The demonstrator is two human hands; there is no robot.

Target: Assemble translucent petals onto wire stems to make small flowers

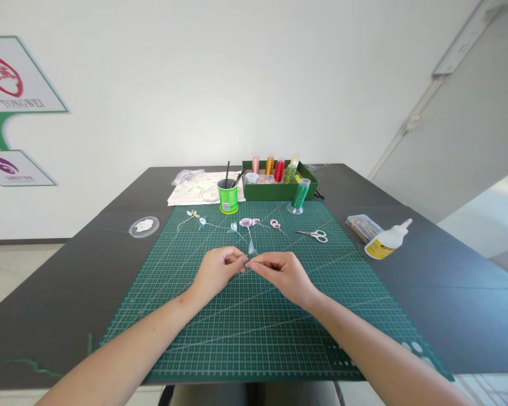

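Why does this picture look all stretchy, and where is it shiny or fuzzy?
In the head view, the table looks stretched toward the edges, perhaps from a wide lens; in the same view, the wall glows brightest above the green box, the table's right side shines bluish, and the pale-blue piece at the fingers looks fuzzy.

the glue bottle [385,242] looks smooth plastic, the cutting mat [237,332] matt.
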